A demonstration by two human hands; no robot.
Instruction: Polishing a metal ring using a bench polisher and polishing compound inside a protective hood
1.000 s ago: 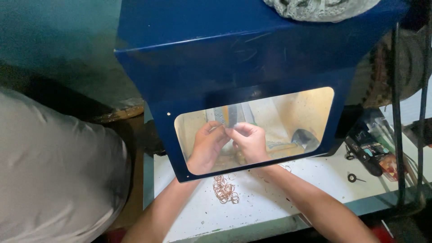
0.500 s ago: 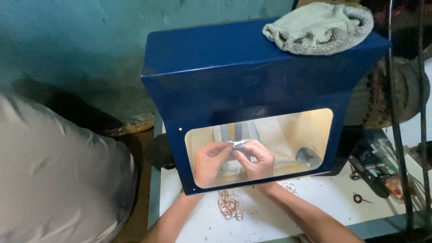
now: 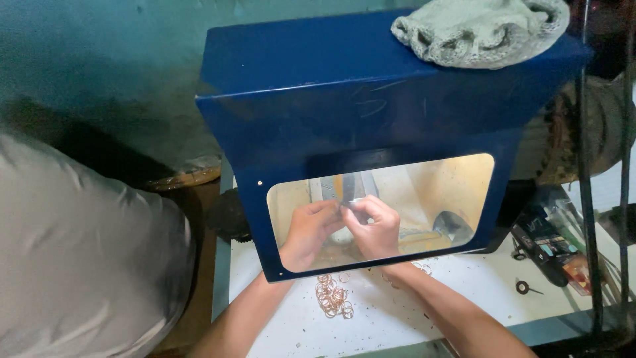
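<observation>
Blue hood (image 3: pixel 371 99) shields both hands: left hand (image 3: pixel 306 233) and right hand (image 3: pixel 375 229) pinch a small metal piece (image 3: pixel 353 201); a slip could drop it.

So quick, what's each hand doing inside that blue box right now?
Left hand: fingers curled, pinching a small shiny piece behind the window.
Right hand: curled too, gripping the same piece from the other side.

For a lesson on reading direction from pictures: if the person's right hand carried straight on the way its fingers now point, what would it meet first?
The right hand points left, toward the left hand. It would probably meet the left hand's fingertips first, since both already pinch a small pale piece behind the window. Depth there is hard to judge.
</observation>
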